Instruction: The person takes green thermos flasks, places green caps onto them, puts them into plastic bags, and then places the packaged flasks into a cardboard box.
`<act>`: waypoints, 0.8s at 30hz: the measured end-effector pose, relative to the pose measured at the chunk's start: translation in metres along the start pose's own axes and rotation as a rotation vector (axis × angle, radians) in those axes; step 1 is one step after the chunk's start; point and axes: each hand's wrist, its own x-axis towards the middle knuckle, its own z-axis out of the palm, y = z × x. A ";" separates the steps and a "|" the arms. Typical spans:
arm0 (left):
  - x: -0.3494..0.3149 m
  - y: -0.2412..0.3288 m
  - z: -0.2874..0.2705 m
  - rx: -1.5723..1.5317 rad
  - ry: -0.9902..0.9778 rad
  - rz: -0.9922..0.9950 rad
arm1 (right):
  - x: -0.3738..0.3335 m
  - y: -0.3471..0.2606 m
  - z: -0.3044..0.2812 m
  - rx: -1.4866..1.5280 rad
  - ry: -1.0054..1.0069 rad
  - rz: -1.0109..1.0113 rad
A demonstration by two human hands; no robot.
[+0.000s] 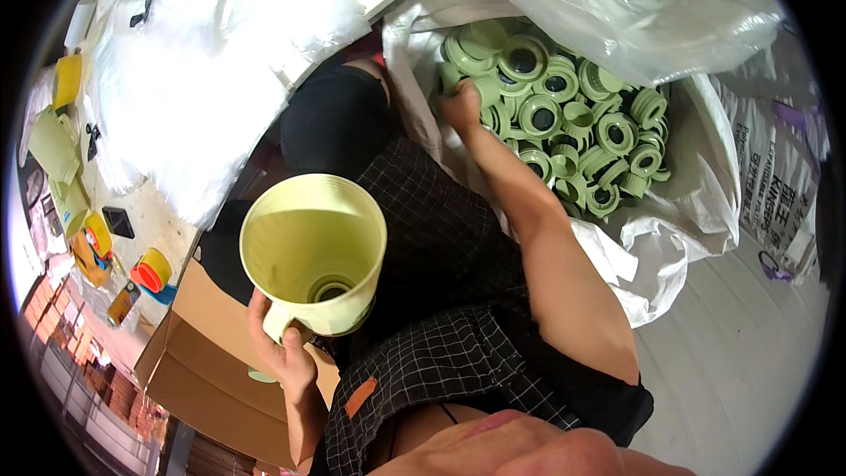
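Observation:
My left hand (289, 354) grips the handle of a pale green plastic pitcher (313, 220). Its wide mouth faces up toward me, and a dark ring shows at the inside bottom. On the right, my right hand (460, 108) is at the left side of a large white woven sack (705, 176). Its fingers are curled round a green plastic lid (486, 88) at the edge of the heap; the fingertips are partly hidden. Many green round lids (564, 119), several with black ring centres, fill the sack.
A clear plastic bag (634, 22) with green parts stands beyond the sack. Clear plastic bags (203, 79) cover the table at left. Green pitchers (55, 145), yellow tape rolls (153, 268) and a small black box (118, 222) lie there. An open cardboard box (207, 370) sits below.

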 end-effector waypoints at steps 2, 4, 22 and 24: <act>0.004 -0.007 0.000 0.002 0.071 -0.008 | 0.003 -0.028 -0.050 0.221 0.141 0.101; 0.009 -0.013 -0.003 -0.052 0.070 -0.021 | -0.004 -0.064 -0.116 0.663 0.079 0.259; 0.016 -0.045 0.009 -0.332 -0.048 0.311 | -0.119 -0.225 -0.179 0.565 -0.408 -0.309; 0.011 -0.047 0.006 -0.330 -0.070 0.334 | -0.117 -0.290 -0.197 0.567 -0.438 -0.841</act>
